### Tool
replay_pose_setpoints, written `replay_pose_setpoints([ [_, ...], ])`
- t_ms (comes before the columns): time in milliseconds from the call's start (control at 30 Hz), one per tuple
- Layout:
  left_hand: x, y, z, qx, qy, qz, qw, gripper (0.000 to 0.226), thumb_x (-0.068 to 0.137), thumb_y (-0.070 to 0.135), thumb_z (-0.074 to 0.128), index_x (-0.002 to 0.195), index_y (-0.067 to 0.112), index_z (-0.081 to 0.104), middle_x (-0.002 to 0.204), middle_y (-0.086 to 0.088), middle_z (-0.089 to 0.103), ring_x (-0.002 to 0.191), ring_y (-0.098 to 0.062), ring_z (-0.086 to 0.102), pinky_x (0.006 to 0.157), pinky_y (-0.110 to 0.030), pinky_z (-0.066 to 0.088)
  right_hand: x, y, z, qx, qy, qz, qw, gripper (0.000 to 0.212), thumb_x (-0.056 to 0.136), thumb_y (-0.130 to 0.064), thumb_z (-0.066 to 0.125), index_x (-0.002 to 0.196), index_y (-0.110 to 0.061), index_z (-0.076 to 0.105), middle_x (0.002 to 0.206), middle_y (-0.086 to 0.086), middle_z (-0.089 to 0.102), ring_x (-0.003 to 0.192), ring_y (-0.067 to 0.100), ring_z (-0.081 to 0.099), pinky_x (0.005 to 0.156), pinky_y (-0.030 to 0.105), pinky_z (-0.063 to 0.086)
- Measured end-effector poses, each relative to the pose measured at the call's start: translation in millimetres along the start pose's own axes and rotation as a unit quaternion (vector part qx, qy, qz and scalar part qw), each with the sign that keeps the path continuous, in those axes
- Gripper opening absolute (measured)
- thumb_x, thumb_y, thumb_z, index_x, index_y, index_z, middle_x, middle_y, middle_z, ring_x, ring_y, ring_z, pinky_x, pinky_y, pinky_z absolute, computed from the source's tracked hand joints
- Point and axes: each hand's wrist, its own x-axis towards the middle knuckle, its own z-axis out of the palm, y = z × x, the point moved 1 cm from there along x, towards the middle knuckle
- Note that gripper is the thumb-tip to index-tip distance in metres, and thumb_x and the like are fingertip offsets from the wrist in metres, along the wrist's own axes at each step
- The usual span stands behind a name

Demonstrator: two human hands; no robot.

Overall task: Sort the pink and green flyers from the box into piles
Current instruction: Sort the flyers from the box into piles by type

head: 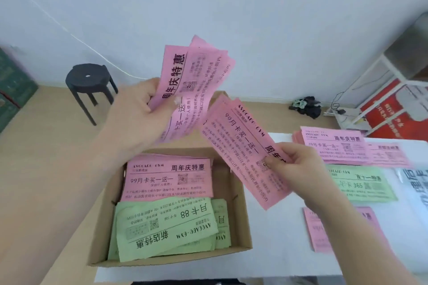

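Note:
My left hand (141, 109) grips a fanned bunch of pink flyers (192, 81) raised above the cardboard box (240, 227). Just to the right, my right hand (294, 166) pinches a few more pink flyers (243, 143) by their lower edge, tilted over the box's right side. Inside the box lie pink flyers (169, 178) at the back and green flyers (166, 227) at the front. On the white table to the right sit a pink pile (342, 146), a green pile (361, 183) and another pink pile (319, 231) partly hidden by my right forearm.
A black stool (89, 83) stands on the floor at the back left. A white rack (389, 81) with a red sign (391, 111) is at the far right, and dark cloth (305, 104) lies by the wall. A white printed sheet (414, 187) lies at the table's right edge.

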Motion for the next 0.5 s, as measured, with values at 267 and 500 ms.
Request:
replay_pose_setpoints([
  [267,-22,42,145,0.039,-0.315,0.019,0.948,0.026,0.108,0.032,0.049,0.128,0.047,0.056,0.117,0.029,0.066,0.102,0.016,0.059,0.077,-0.008,0.042,-52,75,-107,-0.116,0.226,0.042,0.966,0.037,0.095,-0.013,0.063,0.094,-0.049,0.071,0.080,-0.021,0.074,0.078,0.015,0.072,0.070,0.046,0.062],
  [500,-66,48,306,0.237,-0.496,0.038,0.835,0.007,0.098,0.027,0.064,0.104,0.027,0.060,0.110,0.008,0.064,0.102,-0.019,0.062,0.090,-0.035,0.051,-76,141,-206,-0.131,0.311,0.084,0.938,0.019,0.094,-0.018,0.062,0.105,-0.034,0.064,0.086,-0.015,0.071,0.080,0.018,0.069,0.069,0.040,0.057],
])
